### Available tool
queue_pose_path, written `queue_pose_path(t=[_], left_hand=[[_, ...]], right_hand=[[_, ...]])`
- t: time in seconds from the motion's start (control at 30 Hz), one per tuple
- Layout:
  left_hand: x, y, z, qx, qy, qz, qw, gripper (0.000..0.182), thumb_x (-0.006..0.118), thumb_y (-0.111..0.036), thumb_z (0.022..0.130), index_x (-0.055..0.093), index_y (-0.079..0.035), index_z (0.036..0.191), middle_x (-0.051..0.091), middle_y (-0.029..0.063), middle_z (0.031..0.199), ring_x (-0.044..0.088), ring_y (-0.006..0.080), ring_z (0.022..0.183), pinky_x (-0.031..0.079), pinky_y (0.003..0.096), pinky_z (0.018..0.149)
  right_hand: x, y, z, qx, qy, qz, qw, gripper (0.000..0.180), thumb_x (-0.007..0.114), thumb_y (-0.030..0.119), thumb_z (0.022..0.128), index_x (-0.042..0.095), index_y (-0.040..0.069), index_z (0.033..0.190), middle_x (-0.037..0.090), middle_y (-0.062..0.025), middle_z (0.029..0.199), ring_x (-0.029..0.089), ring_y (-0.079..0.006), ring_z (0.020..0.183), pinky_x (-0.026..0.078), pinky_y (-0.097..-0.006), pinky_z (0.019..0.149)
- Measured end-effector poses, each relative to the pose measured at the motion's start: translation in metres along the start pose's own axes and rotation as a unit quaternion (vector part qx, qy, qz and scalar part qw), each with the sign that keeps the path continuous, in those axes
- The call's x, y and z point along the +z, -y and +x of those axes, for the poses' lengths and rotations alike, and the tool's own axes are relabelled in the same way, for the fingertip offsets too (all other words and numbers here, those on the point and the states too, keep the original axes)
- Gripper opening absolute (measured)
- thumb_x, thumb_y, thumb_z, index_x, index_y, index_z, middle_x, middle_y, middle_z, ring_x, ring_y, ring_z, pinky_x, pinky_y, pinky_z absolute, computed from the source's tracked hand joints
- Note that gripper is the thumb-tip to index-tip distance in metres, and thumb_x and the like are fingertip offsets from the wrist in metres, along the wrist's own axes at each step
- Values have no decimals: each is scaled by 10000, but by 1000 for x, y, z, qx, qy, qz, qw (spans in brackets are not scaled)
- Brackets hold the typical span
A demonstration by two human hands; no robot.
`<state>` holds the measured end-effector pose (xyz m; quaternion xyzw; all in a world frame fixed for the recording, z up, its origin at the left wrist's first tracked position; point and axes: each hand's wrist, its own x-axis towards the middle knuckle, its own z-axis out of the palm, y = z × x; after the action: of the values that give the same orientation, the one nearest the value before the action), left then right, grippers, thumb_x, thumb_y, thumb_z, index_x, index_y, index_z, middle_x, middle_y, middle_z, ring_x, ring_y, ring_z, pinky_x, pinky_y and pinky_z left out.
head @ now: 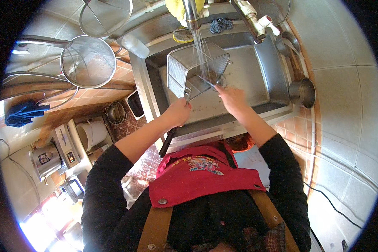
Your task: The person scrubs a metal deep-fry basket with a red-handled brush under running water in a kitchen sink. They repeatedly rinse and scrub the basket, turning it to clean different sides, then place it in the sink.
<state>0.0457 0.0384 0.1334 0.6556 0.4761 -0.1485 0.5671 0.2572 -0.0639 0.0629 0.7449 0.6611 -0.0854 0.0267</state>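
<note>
My left hand [179, 112] grips the handle of a wire-mesh fryer basket [178, 77], and the handle's black grip [167, 143] sticks out below my fist. The basket is tilted inside a stainless-steel sink [249, 69], with its open side towards me. Water [202, 47] streams from a metal faucet [192, 19] into the mesh. In my right hand [234, 99] is a thin, pointed tool [207, 81], its tip inside the basket opening. Whether it is a knife is hard to tell. Small dark bits lie on the sink bottom.
Behind the sink are a dark scouring pad [221, 25], a yellow sponge [183, 36] and a white-handled tap [266, 25]. A plastic bottle [135, 46] lies at the left rim. Round strainers [88, 61] hang left; a metal pot [302, 93] and ladles [286, 44] hang right.
</note>
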Motion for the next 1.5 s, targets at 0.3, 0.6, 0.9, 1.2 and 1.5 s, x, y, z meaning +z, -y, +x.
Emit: queue_pose_path(t=[0.3, 0.6, 0.9, 1.2, 1.5], left_hand=[[10, 11, 7, -27, 43, -64, 997, 264, 452, -203, 918, 508, 51, 961, 503, 103, 633, 504, 199, 450, 425, 356, 418], [15, 20, 12, -26, 20, -51, 998, 294, 449, -216, 937, 493, 75, 925, 495, 107, 607, 512, 216, 446, 428, 372, 414], [4, 33, 29, -71, 61, -227, 969, 246, 453, -200, 934, 470, 36, 867, 453, 70, 553, 448, 183, 410, 363, 350, 383], [14, 66, 32, 45, -95, 121, 987, 270, 460, -202, 909, 468, 67, 922, 576, 296, 729, 594, 449, 722, 465, 508, 672], [28, 75, 22, 101, -144, 213, 961, 226, 451, -135, 870, 426, 70, 962, 573, 365, 811, 574, 516, 826, 447, 567, 754]], right_hand=[[-16, 2, -10, -1, 36, -8, 999, 385, 551, 252, 876, 540, 252, 1261, 597, -91, 634, 626, -263, 579, 458, -396, 482], [-25, -12, -16, 59, -4, -3, 998, 390, 508, 216, 878, 535, 275, 1263, 594, -89, 633, 628, -264, 567, 471, -402, 491], [7, -3, -15, 92, 14, 51, 994, 428, 552, 292, 882, 488, 322, 1304, 630, -86, 667, 629, -270, 574, 472, -417, 496], [-2, -28, -81, 217, -105, 162, 957, 308, 486, 332, 923, 588, 117, 1118, 619, -180, 702, 622, -316, 599, 473, -437, 522], [23, -32, -113, 432, -107, 637, 629, 374, 509, 388, 933, 561, 50, 781, 515, -33, 599, 471, -135, 479, 368, -284, 447]])
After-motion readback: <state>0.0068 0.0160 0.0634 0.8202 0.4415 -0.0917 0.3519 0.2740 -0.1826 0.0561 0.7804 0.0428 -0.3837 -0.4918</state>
